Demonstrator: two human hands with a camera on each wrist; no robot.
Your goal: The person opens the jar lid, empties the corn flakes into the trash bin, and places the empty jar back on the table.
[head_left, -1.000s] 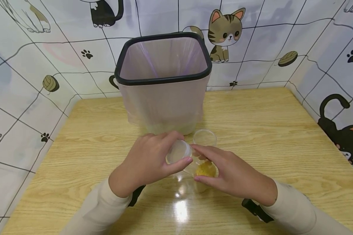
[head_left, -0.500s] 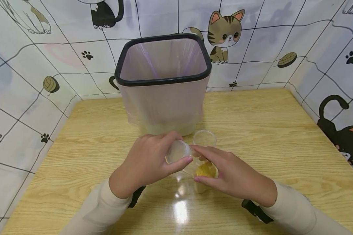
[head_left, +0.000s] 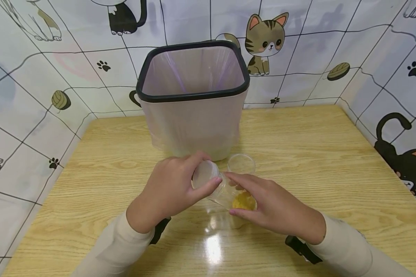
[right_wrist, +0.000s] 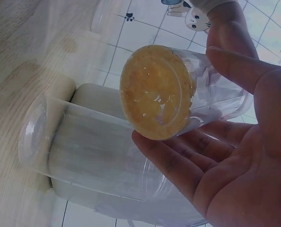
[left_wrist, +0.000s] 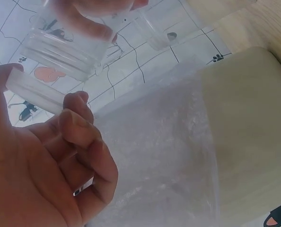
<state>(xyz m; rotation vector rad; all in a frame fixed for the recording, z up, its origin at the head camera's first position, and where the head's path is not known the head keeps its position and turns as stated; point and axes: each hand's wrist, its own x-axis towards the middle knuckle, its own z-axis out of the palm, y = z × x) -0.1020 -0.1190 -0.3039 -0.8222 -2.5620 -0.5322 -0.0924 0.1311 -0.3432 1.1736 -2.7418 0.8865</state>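
One jar [head_left: 239, 199], its lid [head_left: 203, 173] off

Head: the clear jar, yellow at its base, tilts above the bench [head_left: 332, 173], which stretches well out on both sides; the black-rimmed bin [head_left: 194, 95] stands close ahead.

Left wrist: the left hand [left_wrist: 46, 156]'s grip pinches the whitish lid, a small gap from the jar's ribbed mouth.

Right wrist: the right hand [right_wrist: 230, 146]'s grip holds the jar's wall; a second jar [right_wrist: 93, 146] stands near.
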